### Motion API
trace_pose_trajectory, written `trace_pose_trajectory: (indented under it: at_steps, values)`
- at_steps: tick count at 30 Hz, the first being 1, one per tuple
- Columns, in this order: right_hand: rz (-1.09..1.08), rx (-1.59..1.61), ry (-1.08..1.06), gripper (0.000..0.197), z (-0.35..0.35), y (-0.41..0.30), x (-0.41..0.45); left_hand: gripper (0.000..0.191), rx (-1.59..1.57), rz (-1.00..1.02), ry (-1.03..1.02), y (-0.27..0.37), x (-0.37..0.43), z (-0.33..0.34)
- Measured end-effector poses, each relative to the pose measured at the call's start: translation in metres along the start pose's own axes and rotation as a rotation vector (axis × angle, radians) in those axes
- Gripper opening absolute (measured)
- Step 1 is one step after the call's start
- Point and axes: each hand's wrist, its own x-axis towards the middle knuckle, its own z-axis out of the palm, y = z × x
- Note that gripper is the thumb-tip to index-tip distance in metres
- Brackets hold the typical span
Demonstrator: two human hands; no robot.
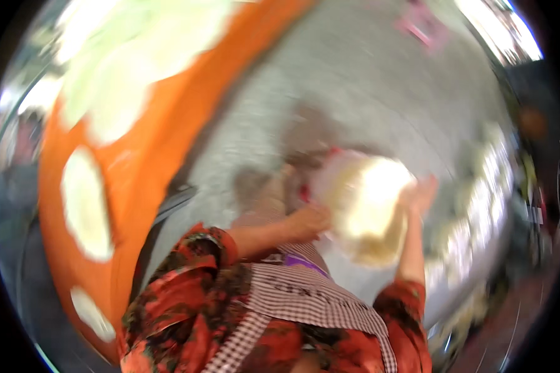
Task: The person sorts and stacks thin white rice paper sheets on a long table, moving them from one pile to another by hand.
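A pale, yellowish-white round object (364, 205), strongly blurred and overexposed, is between my two hands in front of my body. I cannot tell whether it is a shallow basin or a thick flat round. My left hand (308, 221) grips its left edge with the fingers curled. At the opposite edge, my right hand (419, 193) holds it from the side, some fingers extended outward. Pale flat rounds (87, 203), smooth and roughly oval in this view, lie to my left on an orange sheet (177, 121).
The orange sheet covers a raised surface along my left, and its edge hangs over the grey floor (378, 88). A pink object (420, 25) lies on the floor ahead. Blurred whitish items (476, 210) line the right side. A checked apron (308, 298) covers my front.
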Motion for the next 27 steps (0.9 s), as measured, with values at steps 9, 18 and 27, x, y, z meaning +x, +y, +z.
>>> trace_pose_trajectory:
  at_steps: [9,18,27]
  values:
    - [-0.711,1.135,-0.86,0.033,-0.15,-0.236,-0.196,0.032,-0.306,-1.074,1.041,0.119,-0.319,-0.021]
    - [-2.078,0.745,-0.158,0.055,-0.395,-0.532,-0.421,0.025,-1.292,-1.0,2.081,0.125,-0.501,-0.047]
    - [-2.258,0.629,-0.309,0.025,-0.421,-0.675,-0.463,0.031,-1.486,-0.553,2.376,0.118,-0.597,-0.092]
